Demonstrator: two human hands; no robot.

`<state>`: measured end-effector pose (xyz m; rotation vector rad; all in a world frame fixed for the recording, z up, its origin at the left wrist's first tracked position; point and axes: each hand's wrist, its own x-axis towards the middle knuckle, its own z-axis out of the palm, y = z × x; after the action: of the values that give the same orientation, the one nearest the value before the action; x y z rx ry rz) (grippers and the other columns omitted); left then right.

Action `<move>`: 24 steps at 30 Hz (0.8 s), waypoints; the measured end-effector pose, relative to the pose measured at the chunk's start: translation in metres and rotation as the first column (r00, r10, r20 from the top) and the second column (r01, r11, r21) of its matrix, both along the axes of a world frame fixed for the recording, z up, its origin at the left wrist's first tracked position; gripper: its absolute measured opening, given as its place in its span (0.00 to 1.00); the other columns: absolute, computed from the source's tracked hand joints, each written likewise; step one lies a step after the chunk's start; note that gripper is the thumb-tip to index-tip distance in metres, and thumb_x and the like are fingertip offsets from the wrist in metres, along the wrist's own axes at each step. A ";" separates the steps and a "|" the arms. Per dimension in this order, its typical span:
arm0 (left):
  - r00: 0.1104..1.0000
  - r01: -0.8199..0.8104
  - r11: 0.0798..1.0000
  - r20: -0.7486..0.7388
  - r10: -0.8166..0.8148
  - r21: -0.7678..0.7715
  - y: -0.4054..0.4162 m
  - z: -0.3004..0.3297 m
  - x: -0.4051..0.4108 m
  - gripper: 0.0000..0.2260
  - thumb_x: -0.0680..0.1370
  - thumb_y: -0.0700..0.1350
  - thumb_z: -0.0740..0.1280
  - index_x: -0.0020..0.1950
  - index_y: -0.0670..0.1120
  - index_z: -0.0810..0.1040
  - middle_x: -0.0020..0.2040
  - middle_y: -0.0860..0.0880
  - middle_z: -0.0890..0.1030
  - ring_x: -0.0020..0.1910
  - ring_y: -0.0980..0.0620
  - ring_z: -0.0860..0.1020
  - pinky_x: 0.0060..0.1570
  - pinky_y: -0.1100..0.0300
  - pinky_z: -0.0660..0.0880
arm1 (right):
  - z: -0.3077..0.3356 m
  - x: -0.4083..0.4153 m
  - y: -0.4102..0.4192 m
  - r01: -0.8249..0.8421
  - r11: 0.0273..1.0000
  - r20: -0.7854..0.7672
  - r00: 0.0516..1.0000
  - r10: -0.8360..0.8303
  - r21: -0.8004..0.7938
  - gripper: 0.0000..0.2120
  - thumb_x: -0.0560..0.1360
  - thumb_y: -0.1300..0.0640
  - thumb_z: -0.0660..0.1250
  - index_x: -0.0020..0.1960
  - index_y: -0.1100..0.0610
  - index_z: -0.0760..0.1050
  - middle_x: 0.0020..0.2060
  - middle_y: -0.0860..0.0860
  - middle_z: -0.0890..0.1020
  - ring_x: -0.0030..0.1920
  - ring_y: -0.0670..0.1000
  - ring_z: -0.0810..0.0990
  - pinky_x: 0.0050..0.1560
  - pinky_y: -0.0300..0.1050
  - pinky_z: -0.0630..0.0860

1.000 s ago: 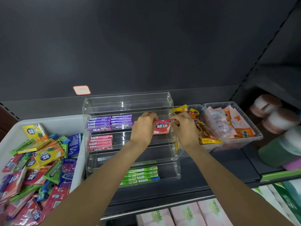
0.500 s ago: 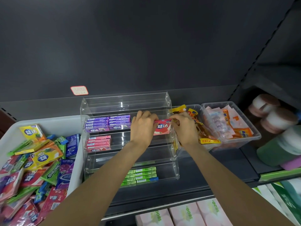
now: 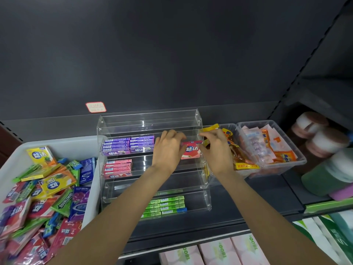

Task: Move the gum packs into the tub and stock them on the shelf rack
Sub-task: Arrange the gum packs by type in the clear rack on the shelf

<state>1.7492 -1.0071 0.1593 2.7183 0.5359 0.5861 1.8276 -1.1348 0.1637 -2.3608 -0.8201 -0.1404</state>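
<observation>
A clear acrylic tiered rack (image 3: pixel 149 121) stands on the dark shelf. Purple gum packs (image 3: pixel 129 145) fill the left of one tier, pink packs (image 3: pixel 117 167) lie a tier lower, and green packs (image 3: pixel 166 206) sit in the bottom tier. My left hand (image 3: pixel 169 148) and my right hand (image 3: pixel 215 148) hold a red gum pack (image 3: pixel 191 151) between them at the right of the purple tier, fingers curled on its two ends. A white tub (image 3: pixel 63 145) at the left holds several loose gum packs (image 3: pixel 44 192).
Two clear bins of snack packets (image 3: pixel 271 148) sit right of the rack. Rolled goods (image 3: pixel 324 138) fill the far right shelf. Pink boxes (image 3: pixel 214 251) and green-white packages (image 3: pixel 328 232) lie on the shelf below. A price label (image 3: pixel 95 107) is stuck on the back wall.
Both hands and the red pack have stayed at the same tier, shifting only slightly; the left fingers have spread a little over the pack's left end.
</observation>
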 end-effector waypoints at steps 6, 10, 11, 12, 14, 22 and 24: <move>0.990 0.000 0.975 0.135 0.030 -0.222 0.015 0.012 -0.045 0.09 0.75 0.44 0.68 0.55 0.46 0.79 0.47 0.50 0.81 0.47 0.51 0.78 0.48 0.55 0.75 | 0.018 -0.034 0.025 -0.183 0.982 -0.060 0.981 0.186 0.054 0.13 0.76 0.61 0.65 0.60 0.56 0.76 0.51 0.52 0.79 0.47 0.46 0.78 0.49 0.38 0.77; 0.964 -0.128 0.849 0.137 0.228 -0.513 0.045 0.019 -0.100 0.04 0.76 0.45 0.68 0.49 0.49 0.79 0.34 0.54 0.79 0.35 0.56 0.78 0.38 0.65 0.73 | 0.025 -0.074 0.063 -0.303 0.946 -0.175 0.931 0.319 0.115 0.10 0.77 0.63 0.63 0.56 0.57 0.78 0.49 0.50 0.80 0.44 0.45 0.77 0.44 0.30 0.73; 0.948 -0.150 0.814 0.152 0.280 -0.562 0.055 0.018 -0.116 0.02 0.76 0.44 0.68 0.48 0.49 0.79 0.32 0.54 0.79 0.33 0.56 0.78 0.37 0.64 0.73 | 0.024 -0.085 0.074 -0.330 0.934 -0.202 0.914 0.352 0.135 0.10 0.77 0.63 0.63 0.55 0.57 0.79 0.49 0.51 0.81 0.45 0.46 0.78 0.47 0.34 0.75; 0.930 -0.172 0.784 0.164 0.328 -0.596 0.067 0.017 -0.133 0.02 0.75 0.43 0.68 0.46 0.49 0.80 0.32 0.54 0.79 0.33 0.56 0.78 0.37 0.64 0.73 | 0.023 -0.098 0.086 -0.356 0.922 -0.224 0.896 0.383 0.151 0.09 0.77 0.63 0.63 0.54 0.58 0.79 0.49 0.51 0.82 0.46 0.47 0.79 0.49 0.36 0.76; 0.896 -0.229 0.740 0.160 0.414 -0.632 0.095 0.013 -0.169 0.03 0.76 0.42 0.68 0.45 0.49 0.80 0.34 0.54 0.80 0.36 0.56 0.79 0.41 0.64 0.74 | 0.020 -0.123 0.109 -0.414 0.897 -0.266 0.857 0.442 0.157 0.10 0.77 0.64 0.63 0.55 0.58 0.79 0.50 0.52 0.83 0.47 0.45 0.79 0.48 0.28 0.73; 0.850 -0.434 0.658 -0.037 0.526 -0.616 0.198 -0.006 -0.313 0.08 0.75 0.37 0.67 0.43 0.50 0.78 0.40 0.48 0.82 0.41 0.49 0.79 0.45 0.57 0.73 | -0.001 -0.225 0.206 -0.524 0.841 -0.389 0.753 0.531 0.132 0.11 0.77 0.63 0.62 0.57 0.59 0.78 0.51 0.53 0.82 0.46 0.44 0.76 0.42 0.23 0.68; 0.875 -0.441 0.691 -0.104 0.473 -0.572 0.211 -0.012 -0.333 0.09 0.75 0.37 0.67 0.53 0.45 0.80 0.50 0.46 0.82 0.51 0.48 0.79 0.50 0.63 0.71 | -0.012 -0.246 0.222 -0.546 0.832 -0.420 0.736 0.532 0.097 0.12 0.77 0.63 0.63 0.59 0.58 0.77 0.55 0.54 0.81 0.50 0.46 0.77 0.53 0.32 0.72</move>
<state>1.4163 -0.7958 0.1473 1.9699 1.1872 0.4945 1.5817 -0.9131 0.1513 -1.9605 -1.2381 0.6271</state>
